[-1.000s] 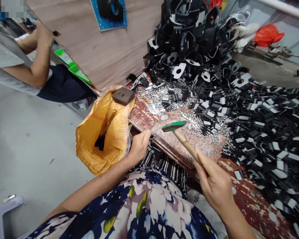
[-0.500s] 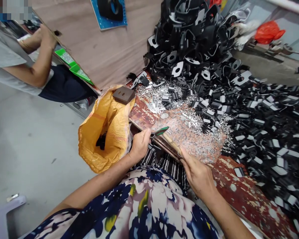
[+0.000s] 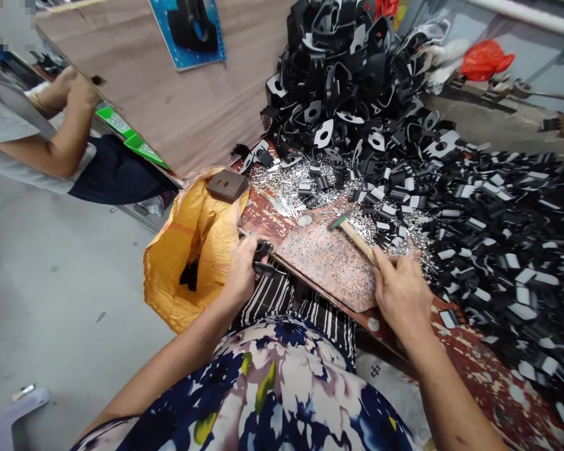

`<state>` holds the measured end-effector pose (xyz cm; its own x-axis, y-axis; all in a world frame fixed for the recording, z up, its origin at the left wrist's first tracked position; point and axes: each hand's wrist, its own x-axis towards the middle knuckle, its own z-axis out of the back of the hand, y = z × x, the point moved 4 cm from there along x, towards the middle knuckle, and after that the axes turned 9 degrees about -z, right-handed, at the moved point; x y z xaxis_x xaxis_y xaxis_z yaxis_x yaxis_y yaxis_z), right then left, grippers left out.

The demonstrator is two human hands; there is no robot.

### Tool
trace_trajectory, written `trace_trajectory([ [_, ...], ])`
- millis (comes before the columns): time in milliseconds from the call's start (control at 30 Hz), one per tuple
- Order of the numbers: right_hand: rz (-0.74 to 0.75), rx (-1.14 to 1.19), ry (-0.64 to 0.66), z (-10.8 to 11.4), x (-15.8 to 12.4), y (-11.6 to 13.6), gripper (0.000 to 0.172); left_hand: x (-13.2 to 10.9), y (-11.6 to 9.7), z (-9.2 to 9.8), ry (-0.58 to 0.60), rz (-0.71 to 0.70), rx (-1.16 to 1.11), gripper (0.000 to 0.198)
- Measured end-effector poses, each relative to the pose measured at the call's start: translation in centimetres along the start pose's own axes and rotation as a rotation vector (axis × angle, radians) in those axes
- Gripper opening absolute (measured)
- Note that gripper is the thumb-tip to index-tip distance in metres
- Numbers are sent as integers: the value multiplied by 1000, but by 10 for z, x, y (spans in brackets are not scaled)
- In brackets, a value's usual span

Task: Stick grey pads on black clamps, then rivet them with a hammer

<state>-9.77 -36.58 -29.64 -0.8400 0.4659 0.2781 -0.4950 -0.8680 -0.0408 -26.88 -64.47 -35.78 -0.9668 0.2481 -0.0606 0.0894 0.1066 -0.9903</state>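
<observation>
My right hand is closed around the wooden handle of a hammer, whose narrow green-and-dark head lies over the far edge of a speckled stone slab. My left hand grips a black plastic part at the bench's front edge, beside the mouth of a yellow woven sack. Fingers hide some of that part. Beyond the slab lie loose silver pins.
Black bracket parts are heaped at the back, and small black clips spread over the right. A brown block rests at the sack's rim. Another person's arm is at left, past a wooden partition.
My right hand has carried the hammer right and away from my body, onto the slab area. My left hand has moved left toward the sack with the black part.
</observation>
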Motion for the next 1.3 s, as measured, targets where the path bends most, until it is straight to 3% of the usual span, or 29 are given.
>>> trace_trajectory([
  [67, 26, 28, -76, 2, 0, 6, 45, 1, -11, 16, -69, -13, -71, 35],
  [167, 211, 212, -70, 3, -8, 31, 39, -1, -33, 38, -16, -54, 31, 40],
  [267, 424, 376, 16, 2, -11, 72, 31, -5, -56, 66, -4, -167, 320, 40],
  [400, 543, 424, 86, -5, 2, 123, 33, -4, -73, 117, -108, -320, 822, 35],
  [467, 573, 389, 128, -14, 9, 140, 40, 0, -73, 134, -61, -372, 1088, 35],
  [533, 576, 361, 167, -23, 14, 148, 44, 4, -72, 139, -3, -431, 1245, 35],
  [633, 551, 369, 176, -34, 15, 150, 44, 17, -78, 121, 102, -519, 1247, 34],
  [800, 524, 392, 119, -39, 13, 149, 52, 82, -107, 47, 323, -630, 1319, 31],
  [933, 505, 460, 122, -38, 14, 147, 50, 159, -121, 6, 309, -437, 1639, 33],
  [1033, 498, 538, 117, -34, 13, 143, 40, 198, -120, -12, 296, -346, 1701, 37],
  [1167, 511, 589, 103, -27, 10, 139, 33, 207, -119, -23, 256, -285, 1745, 40],
  [1233, 512, 571, 110, -26, 12, 140, 31, 191, -123, -27, 177, -352, 1751, 45],
  [1300, 507, 550, 111, -26, 14, 141, 33, 161, -124, -35, 159, -490, 1759, 46],
])
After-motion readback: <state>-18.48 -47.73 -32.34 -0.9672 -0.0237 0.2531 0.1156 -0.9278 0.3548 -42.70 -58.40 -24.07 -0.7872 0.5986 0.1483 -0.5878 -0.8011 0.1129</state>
